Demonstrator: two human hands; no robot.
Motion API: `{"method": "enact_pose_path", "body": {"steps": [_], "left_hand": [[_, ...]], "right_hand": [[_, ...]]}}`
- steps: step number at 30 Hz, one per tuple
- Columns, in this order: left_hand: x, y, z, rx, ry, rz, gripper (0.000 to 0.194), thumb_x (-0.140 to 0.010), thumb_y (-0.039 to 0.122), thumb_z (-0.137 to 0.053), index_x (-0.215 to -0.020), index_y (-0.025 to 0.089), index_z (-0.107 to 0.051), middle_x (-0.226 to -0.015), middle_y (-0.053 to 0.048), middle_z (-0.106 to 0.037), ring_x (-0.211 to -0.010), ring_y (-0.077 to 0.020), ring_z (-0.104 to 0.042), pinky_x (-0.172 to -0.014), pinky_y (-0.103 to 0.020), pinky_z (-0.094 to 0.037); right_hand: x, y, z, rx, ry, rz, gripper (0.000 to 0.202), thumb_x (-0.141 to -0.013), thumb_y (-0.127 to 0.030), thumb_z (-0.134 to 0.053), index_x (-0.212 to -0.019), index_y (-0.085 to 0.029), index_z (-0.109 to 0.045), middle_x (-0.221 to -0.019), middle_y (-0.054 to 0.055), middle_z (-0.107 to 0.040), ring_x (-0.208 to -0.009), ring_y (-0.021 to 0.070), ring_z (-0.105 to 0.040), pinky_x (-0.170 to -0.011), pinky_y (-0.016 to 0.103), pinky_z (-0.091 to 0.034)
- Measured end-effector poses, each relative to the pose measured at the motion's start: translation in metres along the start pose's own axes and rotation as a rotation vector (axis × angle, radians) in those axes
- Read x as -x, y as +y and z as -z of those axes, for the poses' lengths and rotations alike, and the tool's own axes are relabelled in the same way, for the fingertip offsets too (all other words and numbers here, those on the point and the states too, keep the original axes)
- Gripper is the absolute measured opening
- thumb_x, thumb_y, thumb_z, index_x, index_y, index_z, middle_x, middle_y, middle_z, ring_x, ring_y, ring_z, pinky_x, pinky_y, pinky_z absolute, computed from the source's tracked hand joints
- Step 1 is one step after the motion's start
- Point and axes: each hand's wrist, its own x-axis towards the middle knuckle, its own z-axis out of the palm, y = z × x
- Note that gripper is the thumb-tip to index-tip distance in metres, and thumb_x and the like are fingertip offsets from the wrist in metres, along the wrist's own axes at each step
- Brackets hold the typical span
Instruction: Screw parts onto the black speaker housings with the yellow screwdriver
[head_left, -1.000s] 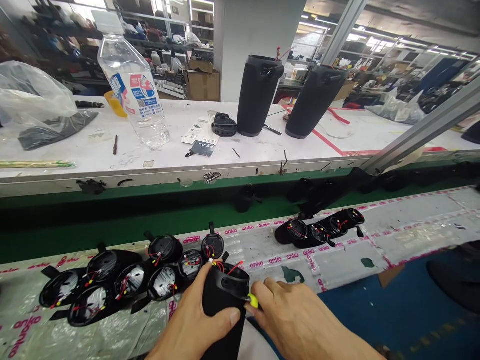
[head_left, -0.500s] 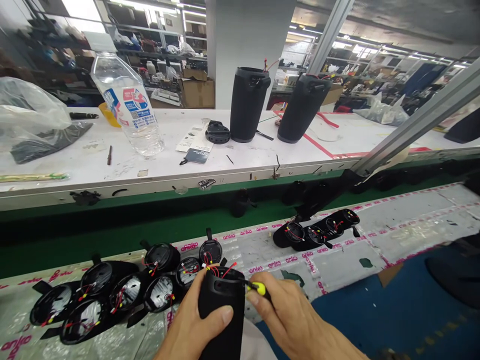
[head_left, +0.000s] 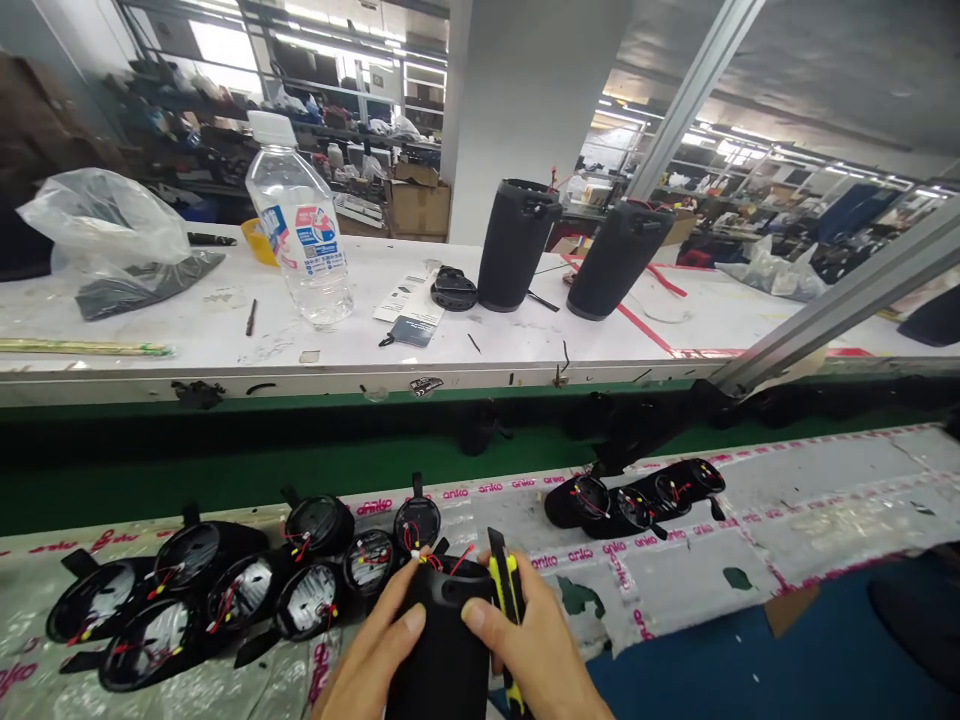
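Note:
A black cylindrical speaker housing (head_left: 440,655) stands roughly upright at the bottom middle, its open top showing red wires and small connectors. My left hand (head_left: 379,645) is wrapped around its left side, thumb across the front. On the opposite side, my right hand (head_left: 538,645) presses its thumb near the upper rim. That same hand also grips a yellow and black utility knife (head_left: 508,592), its dark tip pointing upward beside the housing. The lower part of the housing runs out of view.
Several similar housings (head_left: 247,590) lie at the left on a plastic-covered low surface (head_left: 787,500). More housings (head_left: 637,500) lie to the right. The white bench (head_left: 360,355) ahead carries a water bottle (head_left: 307,240), a plastic bag (head_left: 112,230), and two upright housings (head_left: 517,245). A metal post (head_left: 847,310) slants at right.
The knife has turned from lying across the rim to pointing upward in my right hand. That hand's thumb has moved onto the housing's front. The view has tilted upward slightly.

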Motion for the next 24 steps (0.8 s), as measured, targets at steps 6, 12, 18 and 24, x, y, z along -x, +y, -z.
{"method": "enact_pose_path", "body": {"steps": [6, 12, 18, 24], "left_hand": [[0.006, -0.010, 0.006, -0.160, 0.263, -0.195, 0.059, -0.068, 0.062, -0.078, -0.114, 0.027, -0.073, -0.128, -0.008, -0.069, -0.107, -0.0318, -0.067, -0.086, -0.038, -0.059], [0.003, -0.019, 0.015, -0.361, 0.421, -0.418, 0.047, -0.057, 0.057, -0.086, -0.091, 0.026, -0.078, -0.111, -0.009, -0.072, -0.087, -0.0289, -0.070, -0.079, -0.036, -0.059], [0.009, -0.016, 0.027, -0.063, 0.263, -0.111, 0.047, -0.065, 0.066, -0.078, -0.074, 0.021, -0.074, -0.094, -0.008, -0.077, -0.086, -0.0283, -0.072, -0.078, -0.035, -0.058], [-0.005, -0.016, 0.023, 0.165, 0.258, -0.212, 0.085, -0.057, 0.075, -0.078, -0.123, 0.024, -0.063, -0.131, -0.014, -0.066, -0.129, -0.0360, -0.055, -0.106, -0.046, -0.047]], "right_hand": [[-0.004, 0.027, -0.010, -0.232, -0.014, -0.018, 0.068, -0.065, -0.072, -0.074, -0.109, -0.021, -0.060, -0.073, -0.003, -0.060, -0.061, 0.0158, -0.056, -0.055, 0.027, -0.045], [-0.004, 0.029, -0.018, -0.310, -0.022, -0.013, 0.071, -0.064, -0.073, -0.074, -0.110, -0.021, -0.058, -0.066, -0.007, -0.051, -0.053, 0.0101, -0.042, -0.052, 0.023, -0.040], [-0.005, 0.037, -0.014, -0.256, 0.020, 0.008, 0.070, -0.064, -0.070, -0.076, -0.109, -0.020, -0.059, -0.063, -0.007, -0.051, -0.052, 0.0102, -0.041, -0.052, 0.024, -0.041], [-0.009, 0.038, -0.020, -0.281, -0.022, 0.022, 0.068, -0.062, -0.070, -0.076, -0.107, -0.021, -0.059, -0.065, -0.006, -0.055, -0.053, 0.0119, -0.046, -0.053, 0.026, -0.044]]}}
